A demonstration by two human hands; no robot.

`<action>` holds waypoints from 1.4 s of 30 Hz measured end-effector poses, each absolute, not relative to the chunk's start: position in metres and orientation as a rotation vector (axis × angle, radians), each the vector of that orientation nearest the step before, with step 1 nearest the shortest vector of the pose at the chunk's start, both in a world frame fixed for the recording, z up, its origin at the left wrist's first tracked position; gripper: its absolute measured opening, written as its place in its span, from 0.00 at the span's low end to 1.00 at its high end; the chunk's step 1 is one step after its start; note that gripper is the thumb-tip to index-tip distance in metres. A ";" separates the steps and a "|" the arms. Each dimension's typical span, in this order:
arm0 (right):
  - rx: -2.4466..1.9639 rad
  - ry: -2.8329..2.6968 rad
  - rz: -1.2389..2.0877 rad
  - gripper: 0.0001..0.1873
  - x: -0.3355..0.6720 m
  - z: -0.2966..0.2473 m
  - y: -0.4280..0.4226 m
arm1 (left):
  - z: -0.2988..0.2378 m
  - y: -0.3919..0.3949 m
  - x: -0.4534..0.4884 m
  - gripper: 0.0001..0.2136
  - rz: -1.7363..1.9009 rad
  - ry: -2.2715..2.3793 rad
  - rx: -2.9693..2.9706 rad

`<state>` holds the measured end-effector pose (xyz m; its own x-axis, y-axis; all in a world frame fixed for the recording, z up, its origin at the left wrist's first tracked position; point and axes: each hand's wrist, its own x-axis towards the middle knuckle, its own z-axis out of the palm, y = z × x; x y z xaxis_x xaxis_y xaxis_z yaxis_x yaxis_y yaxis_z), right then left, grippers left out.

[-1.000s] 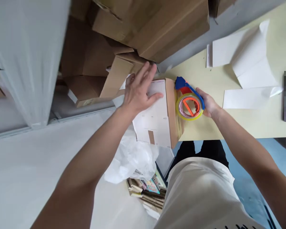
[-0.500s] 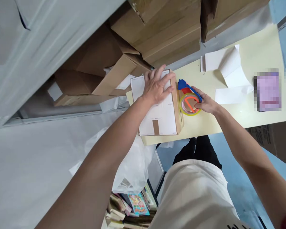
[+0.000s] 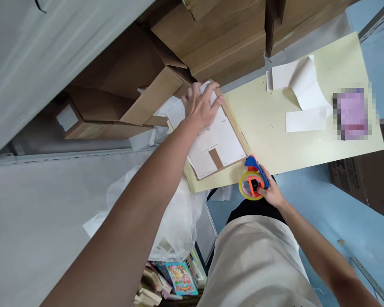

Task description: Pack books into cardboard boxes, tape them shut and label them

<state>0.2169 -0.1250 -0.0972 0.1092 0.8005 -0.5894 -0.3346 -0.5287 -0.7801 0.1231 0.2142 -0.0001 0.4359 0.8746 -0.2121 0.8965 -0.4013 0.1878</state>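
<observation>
A flat cardboard box (image 3: 222, 138) with white paper on its top and a short brown strip lies turned at an angle near the left end of the pale yellow table (image 3: 252, 115). My left hand (image 3: 201, 104) rests on its far part, fingers spread and slightly bent, the thumb toward the right edge. My right hand (image 3: 270, 187) is closed around the blue handle of a tape dispenser (image 3: 250, 162), which carries a roll of yellow-edged tape and orange parts. The dispenser is at the table's front edge, by the box's near right corner.
White paper sheets (image 3: 307, 85) and a blurred-out purple item (image 3: 353, 113) lie on the table's right part. Cardboard boxes (image 3: 224, 38) stand along the back. An open carton (image 3: 115, 100) sits to the left. Below are a white plastic bag (image 3: 176, 221) and books (image 3: 181, 277).
The box has turned counter-clockwise under my left hand, its near end swinging right. My right hand has moved toward me with the tape dispenser, from beside the box to the table's front edge.
</observation>
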 end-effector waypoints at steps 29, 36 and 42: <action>-1.418 -0.593 1.722 0.49 0.259 -0.080 -0.095 | -0.014 0.196 0.134 0.42 -0.103 1.171 2.596; -1.498 -0.514 1.536 0.49 0.264 -0.090 -0.020 | -0.020 0.217 0.101 0.44 -0.131 1.421 2.464; -1.402 -0.734 1.680 0.44 0.323 -0.085 0.110 | -0.010 0.216 0.095 0.50 -0.058 1.407 2.439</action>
<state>0.3231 0.1100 -0.0845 -0.0548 0.8620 -0.5040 -0.2161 -0.5030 -0.8368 0.0950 0.2159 -0.0096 0.5132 0.8360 -0.1945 0.8491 -0.4614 0.2573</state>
